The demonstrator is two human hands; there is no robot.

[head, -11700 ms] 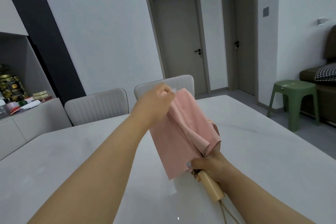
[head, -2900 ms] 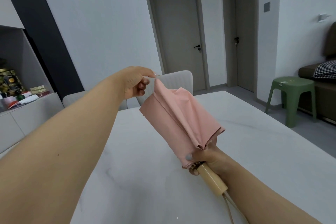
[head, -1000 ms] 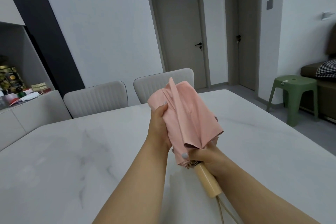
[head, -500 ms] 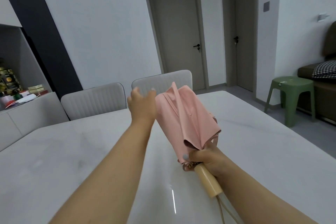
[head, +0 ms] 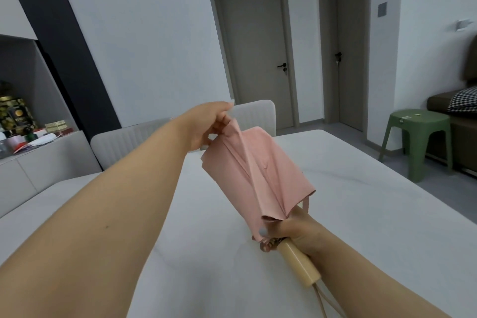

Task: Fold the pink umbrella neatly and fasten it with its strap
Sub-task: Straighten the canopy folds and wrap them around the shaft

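Observation:
The collapsed pink umbrella (head: 258, 170) is held above the white marble table (head: 361, 214), its canopy pointing away from me and its folds still loose. My right hand (head: 296, 230) grips it where the canopy meets the pale wooden handle (head: 299, 263), with a cord loop hanging below. My left hand (head: 211, 124) pinches a flap of pink fabric at the far top edge and pulls it up and out. A thin pink strap (head: 305, 205) hangs by my right hand's far side.
Two pale upholstered chairs (head: 129, 139) stand at the table's far side. A sideboard with tins and boxes (head: 31, 134) is at the left. A green plastic stool (head: 420, 137) and a sofa with a checked cushion sit at the right.
My left hand has left the side of the canopy, moved up to its far edge and taken a flap of fabric, drawing it outward. My right hand keeps its grip.

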